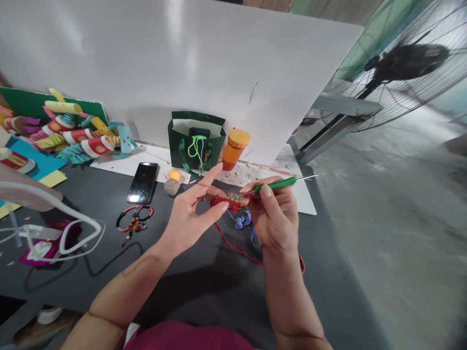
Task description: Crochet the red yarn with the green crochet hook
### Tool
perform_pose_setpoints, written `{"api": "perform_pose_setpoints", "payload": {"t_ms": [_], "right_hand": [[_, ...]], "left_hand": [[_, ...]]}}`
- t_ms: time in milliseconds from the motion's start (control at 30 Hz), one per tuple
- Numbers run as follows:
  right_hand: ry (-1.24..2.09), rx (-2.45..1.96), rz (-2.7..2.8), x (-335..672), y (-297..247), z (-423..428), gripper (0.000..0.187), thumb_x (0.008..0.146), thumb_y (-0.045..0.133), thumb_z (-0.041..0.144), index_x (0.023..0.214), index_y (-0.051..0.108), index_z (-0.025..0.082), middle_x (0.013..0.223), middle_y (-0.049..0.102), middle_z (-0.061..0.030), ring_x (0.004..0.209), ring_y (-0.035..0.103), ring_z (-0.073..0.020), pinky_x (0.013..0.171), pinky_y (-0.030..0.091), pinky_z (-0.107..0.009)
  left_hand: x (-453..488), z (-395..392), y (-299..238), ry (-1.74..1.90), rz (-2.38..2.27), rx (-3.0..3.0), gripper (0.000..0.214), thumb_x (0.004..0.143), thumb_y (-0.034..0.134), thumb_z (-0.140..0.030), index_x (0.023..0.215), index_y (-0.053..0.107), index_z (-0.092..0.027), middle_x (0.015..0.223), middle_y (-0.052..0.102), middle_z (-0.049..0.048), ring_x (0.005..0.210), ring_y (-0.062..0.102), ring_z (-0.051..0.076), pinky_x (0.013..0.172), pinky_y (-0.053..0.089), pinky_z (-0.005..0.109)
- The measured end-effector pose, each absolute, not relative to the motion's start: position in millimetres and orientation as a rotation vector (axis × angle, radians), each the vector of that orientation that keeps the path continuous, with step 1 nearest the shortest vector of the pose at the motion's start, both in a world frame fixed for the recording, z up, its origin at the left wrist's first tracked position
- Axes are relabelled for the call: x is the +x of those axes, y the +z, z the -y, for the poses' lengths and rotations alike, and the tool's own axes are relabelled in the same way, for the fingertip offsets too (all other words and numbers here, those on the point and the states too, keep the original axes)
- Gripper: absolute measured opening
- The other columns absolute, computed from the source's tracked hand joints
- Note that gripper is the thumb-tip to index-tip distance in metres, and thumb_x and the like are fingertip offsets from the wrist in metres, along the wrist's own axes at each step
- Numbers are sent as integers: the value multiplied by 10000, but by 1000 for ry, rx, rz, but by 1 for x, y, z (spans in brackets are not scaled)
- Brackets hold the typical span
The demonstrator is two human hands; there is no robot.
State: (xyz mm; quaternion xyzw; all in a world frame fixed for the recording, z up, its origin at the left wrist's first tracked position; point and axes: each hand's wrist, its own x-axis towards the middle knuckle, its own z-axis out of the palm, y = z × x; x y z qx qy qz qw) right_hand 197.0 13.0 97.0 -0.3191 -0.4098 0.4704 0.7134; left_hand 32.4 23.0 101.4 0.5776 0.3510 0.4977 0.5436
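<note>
My left hand (pixel 193 206) pinches a small piece of red crochet work (pixel 233 203) between thumb and fingers, its index finger raised with red yarn running over it. In my right hand (pixel 275 214) is a crochet hook with a green handle (pixel 279 184); one metal end points right, the other reaches toward the red piece. Whether the hook sits inside a stitch is too small to tell. A strand of red yarn (pixel 237 249) drops from the piece and runs across the dark table beneath my right wrist. Some blue-violet yarn (pixel 242 220) lies just behind my hands.
Behind stand a dark green paper bag (pixel 196 141) and an orange bottle (pixel 235 148). Leftward lie a phone (pixel 143 182), a beaded bracelet (pixel 134 218), two small balls, paper crafts (pixel 83 131) and a white cable (pixel 93 218). A fan (pixel 408 61) stands right, beyond the table edge.
</note>
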Motion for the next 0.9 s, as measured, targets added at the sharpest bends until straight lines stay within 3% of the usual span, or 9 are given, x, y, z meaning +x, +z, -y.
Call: {"api": "perform_pose_setpoints", "payload": {"t_ms": [200,367,633,800,900], "right_hand": [[992,-742,984,202,98,-13,192,851,816,420,852,714,258,758,754,21,549,628,-100,527,505,-236],[989,-773,1037,206,100,-12,250,867,789,467,862,663,251,734,728,18,548,633,-116,517,497,-254],[1021,-789,1077,209,103,-11,266,915,725,497,908,587,270,731,729,34,528,646,-131,481,486,-267],[981,-791,1105,209,103,-8,232,945,699,465,918,590,262,715,718,37,558,666,-138,511,500,-275],[958,-779,1119,209,103,-6,189,966,679,431,934,607,259,762,743,26,584,674,-132,560,517,-282]], "left_hand": [[33,-24,103,1152,-806,1289,320,791,783,-232,1110,806,-238,936,748,31,962,674,191,1027,515,374],[33,-25,100,1113,-760,1228,585,808,798,-238,1382,690,-276,904,756,3,920,669,170,1023,522,374],[34,-25,96,1110,-736,1186,598,811,807,-243,1392,684,-309,906,762,-10,889,664,147,999,532,339],[35,-25,99,1119,-780,1165,533,783,813,-225,1307,740,-294,863,736,-4,851,648,155,966,538,349],[34,-25,100,1114,-776,1210,293,788,813,-241,1081,816,-258,910,737,28,856,634,165,949,543,356]]}}
